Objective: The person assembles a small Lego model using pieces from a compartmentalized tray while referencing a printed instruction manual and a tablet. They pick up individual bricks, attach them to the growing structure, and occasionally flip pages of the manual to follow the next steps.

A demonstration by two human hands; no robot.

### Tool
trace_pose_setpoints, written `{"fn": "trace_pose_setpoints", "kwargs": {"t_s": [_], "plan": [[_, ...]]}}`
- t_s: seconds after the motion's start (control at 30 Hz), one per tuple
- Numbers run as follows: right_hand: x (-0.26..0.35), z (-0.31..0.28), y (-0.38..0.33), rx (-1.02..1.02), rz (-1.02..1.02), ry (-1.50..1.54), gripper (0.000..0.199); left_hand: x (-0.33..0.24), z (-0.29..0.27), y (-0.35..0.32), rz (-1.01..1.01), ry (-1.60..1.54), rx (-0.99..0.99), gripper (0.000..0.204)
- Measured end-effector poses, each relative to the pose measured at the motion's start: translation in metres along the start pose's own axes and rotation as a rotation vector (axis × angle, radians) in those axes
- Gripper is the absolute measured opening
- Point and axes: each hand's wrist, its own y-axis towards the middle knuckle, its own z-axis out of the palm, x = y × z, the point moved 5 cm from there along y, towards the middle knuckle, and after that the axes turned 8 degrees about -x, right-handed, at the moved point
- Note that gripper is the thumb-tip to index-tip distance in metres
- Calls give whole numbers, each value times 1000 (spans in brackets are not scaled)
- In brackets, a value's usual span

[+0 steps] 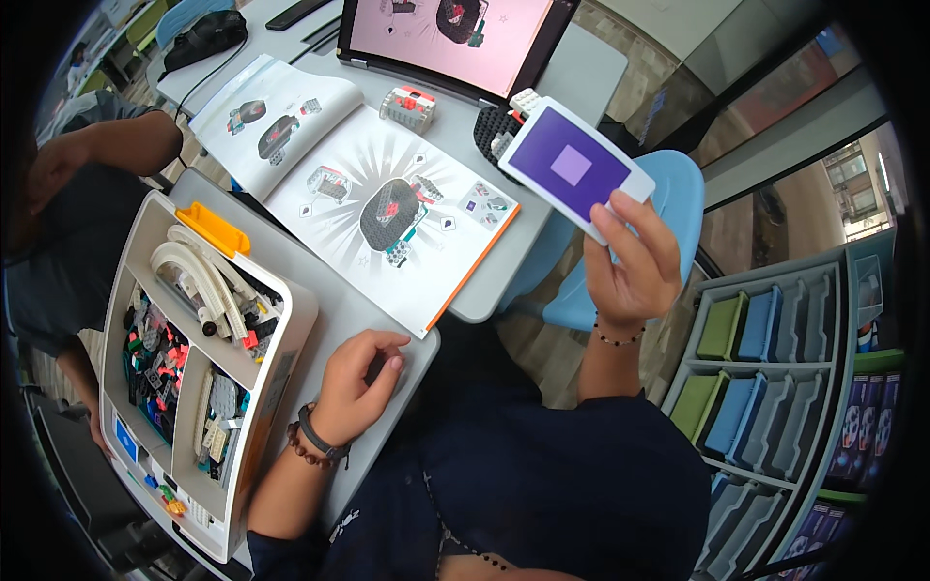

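My right hand (635, 257) is raised at the right, pinching a flat purple-and-white card (547, 145) by its lower right corner. A lighter square marks the middle of the card. Partly hidden behind it is a dark studded brick piece (492, 131) with white and grey parts. My left hand (358, 382) rests by the table's near edge, loosely curled, with a gap between thumb and forefinger and nothing seen in it. Just beyond lies an open instruction booklet (358, 281) with pictures of brick models. A small grey, white and coral brick build (408, 108) stands at its upper edge.
A white sorting box (286, 349) of loose bricks stands at left, with a yellow piece (213, 228) on its rim. Behind the booklet is a laptop (441, 39). A blue chair (673, 194) and a drawer rack (756, 368) are at right. Another person (68, 203) sits left.
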Motion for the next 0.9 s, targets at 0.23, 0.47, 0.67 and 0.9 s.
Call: {"fn": "trace_pose_setpoints", "kwargs": {"t_s": [0.23,0.47,0.67,0.9], "plan": [[-80,21,-23,-116,680,222,18,-2,1,4,31,11,-26,17],[-109,58,-33,-90,1025,436,22,-1,0,6,41,-14,-26,18],[-96,72,-24,5,774,171,18,0,-1,7,42,29,15,18],[-91,76,-20,92,745,41,17,0,-2,7,28,40,42,18]]}}
